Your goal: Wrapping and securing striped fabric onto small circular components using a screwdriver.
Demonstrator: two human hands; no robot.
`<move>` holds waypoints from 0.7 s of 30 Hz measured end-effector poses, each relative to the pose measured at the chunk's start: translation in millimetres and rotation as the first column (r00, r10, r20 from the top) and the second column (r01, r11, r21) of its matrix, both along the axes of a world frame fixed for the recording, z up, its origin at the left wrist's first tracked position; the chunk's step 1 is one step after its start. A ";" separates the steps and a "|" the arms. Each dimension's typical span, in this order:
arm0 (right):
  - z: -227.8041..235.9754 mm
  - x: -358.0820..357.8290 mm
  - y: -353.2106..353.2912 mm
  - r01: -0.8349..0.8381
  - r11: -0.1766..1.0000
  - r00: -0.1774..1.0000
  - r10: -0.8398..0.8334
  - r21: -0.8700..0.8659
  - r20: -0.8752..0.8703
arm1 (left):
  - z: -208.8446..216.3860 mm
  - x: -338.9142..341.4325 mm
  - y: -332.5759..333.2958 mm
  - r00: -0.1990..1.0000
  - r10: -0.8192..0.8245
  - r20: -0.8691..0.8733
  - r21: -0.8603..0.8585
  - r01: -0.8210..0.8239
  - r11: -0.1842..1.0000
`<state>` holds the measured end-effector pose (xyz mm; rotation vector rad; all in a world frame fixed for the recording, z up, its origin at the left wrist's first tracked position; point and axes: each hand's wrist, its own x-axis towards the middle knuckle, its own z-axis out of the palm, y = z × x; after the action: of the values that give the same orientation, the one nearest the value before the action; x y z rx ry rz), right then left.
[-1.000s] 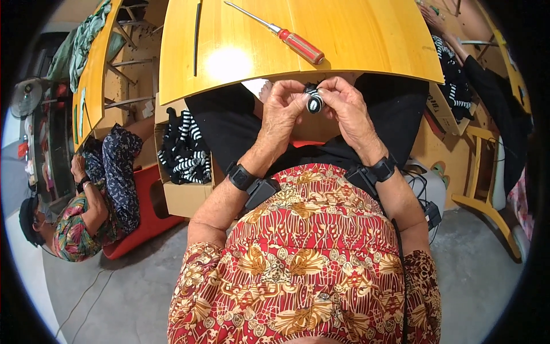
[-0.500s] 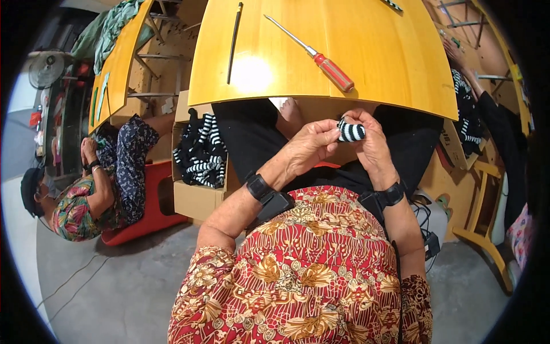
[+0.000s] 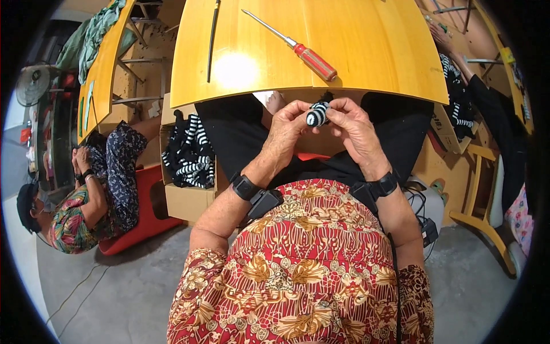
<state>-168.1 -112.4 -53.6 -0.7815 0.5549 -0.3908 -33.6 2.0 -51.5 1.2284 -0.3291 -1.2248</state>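
Observation:
Over my lap, just in front of the table edge, a small black-and-white striped knitted piece (image 3: 316,116) is held between both hands. Its rounded striped end points toward me, and a dark part stretches away toward the table. My left hand (image 3: 286,127) pinches it from the left with thumb and fingers. From the right, my right hand (image 3: 357,131) grips it, thumb on the stripes. The fingers cover part of the piece, so its full shape is hidden.
On the yellow table (image 3: 378,51) lie a red-handled screwdriver (image 3: 315,62) and a thin black rod (image 3: 212,43). A cardboard box (image 3: 189,203) at my left holds striped knitted pieces (image 3: 192,160); another box (image 3: 445,131) stands right. A person (image 3: 86,198) sits left, another at far right.
Both hands have shifted left with the knitted piece and turned it; its rounded end now faces me and a dark part shows beyond. The whole view has shifted slightly.

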 end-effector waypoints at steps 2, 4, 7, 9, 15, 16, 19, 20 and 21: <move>2.4 -1.6 0.5 0.001 0.995 1.000 0.000 -0.098 0.007 | -1.8 -2.2 -0.8 0.999 0.011 0.047 0.003 -0.011 1.000; 8.3 -0.4 0.7 0.065 0.989 0.998 -0.065 -0.134 0.003 | -1.1 -4.0 -3.2 0.995 0.020 0.097 0.003 -0.021 1.000; 6.7 0.8 3.0 0.106 0.992 0.994 -0.104 -0.068 0.037 | 2.0 -7.8 -5.9 0.998 0.005 0.068 -0.028 -0.003 1.000; 6.9 -0.7 3.1 0.091 0.994 0.996 -0.089 -0.064 0.029 | 3.8 -9.9 -6.8 0.999 0.005 -0.038 0.065 -0.003 0.998; 12.2 2.6 3.7 0.047 0.959 0.987 -0.088 -0.279 -0.136 | -10.5 -3.8 -7.0 0.952 0.119 -0.281 0.005 -0.123 0.992; 12.8 3.1 3.6 0.029 0.925 0.975 -0.110 -0.379 -0.193 | -11.2 -1.9 -7.1 0.937 0.124 -0.327 0.019 -0.124 0.992; 8.0 1.4 2.3 -0.017 0.977 0.982 -0.024 -0.214 -0.188 | -20.3 -2.0 -9.2 0.908 0.156 -0.388 -0.015 -0.176 0.984; 8.2 2.1 2.8 -0.018 0.976 0.982 -0.023 -0.218 -0.185 | -22.4 -1.4 -7.0 0.909 0.156 -0.386 -0.020 -0.177 0.984; 8.4 2.6 4.8 -0.038 0.950 0.970 -0.039 -0.309 -0.240 | -21.8 -1.8 -3.0 0.880 0.119 -0.459 -0.062 -0.166 0.984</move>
<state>-165.6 -107.6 -45.1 -1.1450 0.7332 -0.3905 -35.4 -1.0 -73.3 0.8290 0.0479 -1.3081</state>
